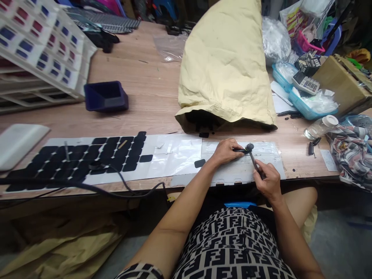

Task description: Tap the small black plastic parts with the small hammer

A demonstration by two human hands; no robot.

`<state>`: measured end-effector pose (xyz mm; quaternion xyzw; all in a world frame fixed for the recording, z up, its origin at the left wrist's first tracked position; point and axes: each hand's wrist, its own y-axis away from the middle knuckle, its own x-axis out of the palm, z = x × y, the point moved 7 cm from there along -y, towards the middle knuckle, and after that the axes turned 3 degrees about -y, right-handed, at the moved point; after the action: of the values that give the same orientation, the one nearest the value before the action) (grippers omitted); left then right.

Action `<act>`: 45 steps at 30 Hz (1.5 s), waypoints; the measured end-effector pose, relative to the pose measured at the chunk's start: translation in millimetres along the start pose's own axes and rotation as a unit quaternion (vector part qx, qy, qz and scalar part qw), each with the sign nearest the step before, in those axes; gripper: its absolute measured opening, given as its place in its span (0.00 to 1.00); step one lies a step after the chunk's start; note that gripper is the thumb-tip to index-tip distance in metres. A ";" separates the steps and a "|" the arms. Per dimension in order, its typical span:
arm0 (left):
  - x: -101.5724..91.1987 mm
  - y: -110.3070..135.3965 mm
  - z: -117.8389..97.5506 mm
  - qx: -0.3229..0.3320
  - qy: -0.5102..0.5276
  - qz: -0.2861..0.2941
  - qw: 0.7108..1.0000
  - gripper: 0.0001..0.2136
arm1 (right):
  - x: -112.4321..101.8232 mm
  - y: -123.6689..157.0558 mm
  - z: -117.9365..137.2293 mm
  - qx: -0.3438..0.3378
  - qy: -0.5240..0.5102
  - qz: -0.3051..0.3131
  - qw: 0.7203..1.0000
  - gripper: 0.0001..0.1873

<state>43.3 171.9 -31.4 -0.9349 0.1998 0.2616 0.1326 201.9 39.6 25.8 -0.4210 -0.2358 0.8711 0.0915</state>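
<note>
My left hand point(226, 151) pinches a small, thin black piece point(238, 150) above a white sheet point(229, 168) at the table's near edge. In my right hand point(267, 179) is a metal-shafted tool with a round head point(253, 158), its fingers closed around the dark handle. The tool's round head meets or overlaps the right end of the black piece; whether they touch I cannot tell. To the left, several flat black rounded pieces lie in rows on a long white sheet point(162, 157). A single black piece point(200, 163) rests near my left forearm.
A large tan paper sack point(223, 58) lies with its mouth towards me. Left stand a dark blue bin point(106, 97) and a white plastic crate point(58, 50). A black cable point(110, 192) crosses the near edge. Right are blue baskets point(308, 108), a clear bottle point(321, 127) and patterned cloth point(350, 155).
</note>
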 end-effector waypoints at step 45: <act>-12.6 31.5 -52.1 -0.094 0.025 0.128 0.987 0.14 | -6.2 4.4 -78.8 0.239 -0.207 -0.079 0.946 0.21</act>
<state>42.2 129.5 14.1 -0.9161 0.2957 0.2707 0.0047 267.2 59.9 -14.1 -0.1774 -0.0672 0.9598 0.2067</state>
